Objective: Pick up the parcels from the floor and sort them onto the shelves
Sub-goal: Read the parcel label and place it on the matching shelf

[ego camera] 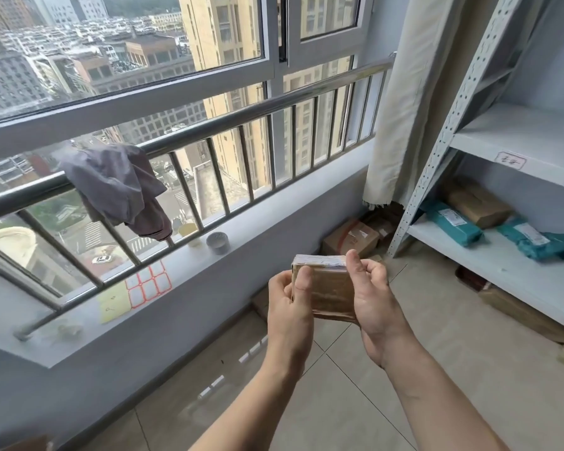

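Head camera looks down, close over hands.

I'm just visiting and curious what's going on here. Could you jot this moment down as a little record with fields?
held item: small brown parcel, upright, a label along its top edge
left hand: grips the parcel's left edge
right hand: grips the right edge
shelf unit: at right; teal parcels and a brown parcel lie on one shelf
floor: cardboard box in the corner under the curtain
windowsill: tape roll, sticker sheet
railing: grey cloth draped over it
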